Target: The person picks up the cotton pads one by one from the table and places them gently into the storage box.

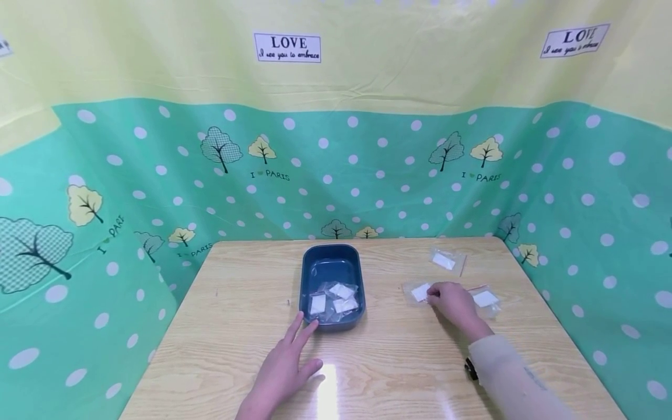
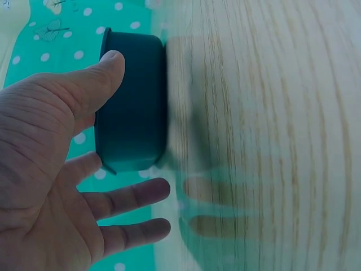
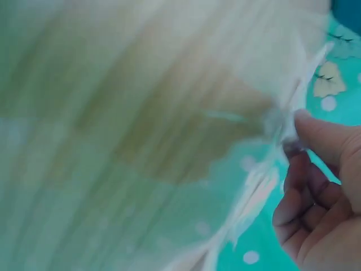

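My right hand (image 1: 454,302) pinches the edge of a small clear plastic bag (image 1: 419,292) with a white piece inside, low over the right part of the table. In the right wrist view, thumb and forefinger meet on the clear film (image 3: 277,127), which is blurred. My left hand (image 1: 284,366) has its fingers spread at the near left corner of a dark blue bin (image 1: 331,328). In the left wrist view its thumb overlaps the bin's wall (image 2: 132,113). Several similar bags (image 1: 345,304) lie in the near half of the bin.
One more bag (image 1: 443,261) lies farther back on the right, and another bag (image 1: 486,299) lies just right of my right hand. The wooden table (image 1: 241,280) ends against a green dotted curtain (image 1: 336,175) at the back and sides.
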The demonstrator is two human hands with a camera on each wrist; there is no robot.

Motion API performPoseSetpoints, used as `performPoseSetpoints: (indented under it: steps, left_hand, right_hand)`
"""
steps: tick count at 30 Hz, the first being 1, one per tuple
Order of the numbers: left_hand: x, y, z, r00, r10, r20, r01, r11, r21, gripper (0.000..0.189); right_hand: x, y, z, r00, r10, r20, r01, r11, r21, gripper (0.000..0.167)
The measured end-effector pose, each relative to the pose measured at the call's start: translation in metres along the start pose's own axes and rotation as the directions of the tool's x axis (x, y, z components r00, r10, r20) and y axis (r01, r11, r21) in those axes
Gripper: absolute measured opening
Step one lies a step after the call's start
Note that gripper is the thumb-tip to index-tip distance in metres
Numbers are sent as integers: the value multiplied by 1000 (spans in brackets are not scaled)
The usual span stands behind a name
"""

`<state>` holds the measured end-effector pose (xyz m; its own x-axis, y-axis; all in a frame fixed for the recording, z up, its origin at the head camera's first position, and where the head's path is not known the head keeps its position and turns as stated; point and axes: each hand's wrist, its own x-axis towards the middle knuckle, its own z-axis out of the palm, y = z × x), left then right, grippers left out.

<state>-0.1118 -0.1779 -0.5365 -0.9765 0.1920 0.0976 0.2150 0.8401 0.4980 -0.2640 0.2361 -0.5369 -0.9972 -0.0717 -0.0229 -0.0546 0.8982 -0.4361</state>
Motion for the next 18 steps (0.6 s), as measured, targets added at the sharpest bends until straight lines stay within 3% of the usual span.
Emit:
performPoseSetpoints:
  steps: [2,5,7,12,18]
  left_hand:
    - [0,0,0,1000,-2,4,2,1000,-1,81]
    - [0,0,-1,1000,-6,9,6,1000,-6,81]
    - [-1,1,-1,1000,-10,11,11,1000,-12,82]
    - [-1,0,0,1000,-22,19,23,1000,-21,83]
    - [-1,0,1,999,-28,26,28,999,-17,83]
  right_hand:
    - [1,-8,-2,1000,12,-13,-10,991,132,18]
    - [2,-24,-8,999,35,-41,-20,946,325,23]
    - [2,-36,-13,996,43,-74,-10,917,399,26]
    - [0,-65,-20,993,19,-115,38,882,470,27]
    - [-2,-101,-11,997,-15,-74,52,852,521,25]
